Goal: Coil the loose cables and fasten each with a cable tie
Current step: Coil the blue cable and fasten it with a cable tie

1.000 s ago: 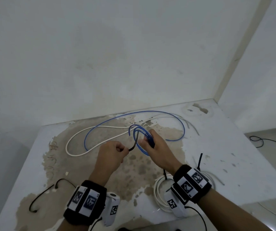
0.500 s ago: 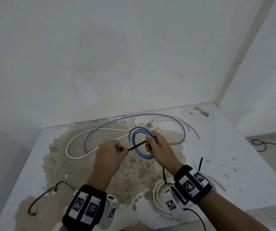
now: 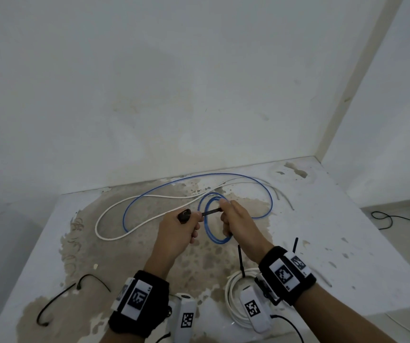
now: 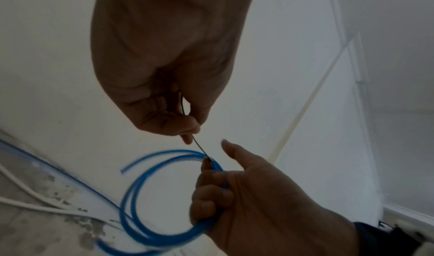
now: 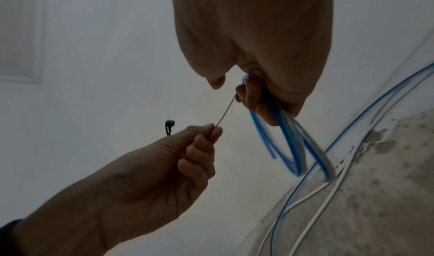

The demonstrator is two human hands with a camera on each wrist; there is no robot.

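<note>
A blue cable (image 3: 208, 221) is wound into a small coil held above the table, and its loose length loops away over the stained tabletop (image 3: 270, 204). My right hand (image 3: 236, 219) grips the coil (image 5: 277, 130) with curled fingers. A black cable tie (image 3: 211, 212) runs taut from that grip to my left hand (image 3: 184, 224), which pinches it between thumb and forefinger (image 4: 190, 128). The tie's head (image 5: 169, 123) sticks up past the left hand. A loose white cable (image 3: 115, 214) lies on the table behind.
A coiled white cable (image 3: 233, 293) with a black tie (image 3: 241, 258) lies near my right wrist. Another black tie (image 3: 55, 300) lies at the front left, one more (image 3: 295, 245) at the right. The wall stands behind the table (image 3: 347, 243); a black cord (image 3: 384, 216) lies on the floor.
The left hand has drawn the black tie leftwards until it is taut and near level. The blue coil has turned more upright in the right hand.
</note>
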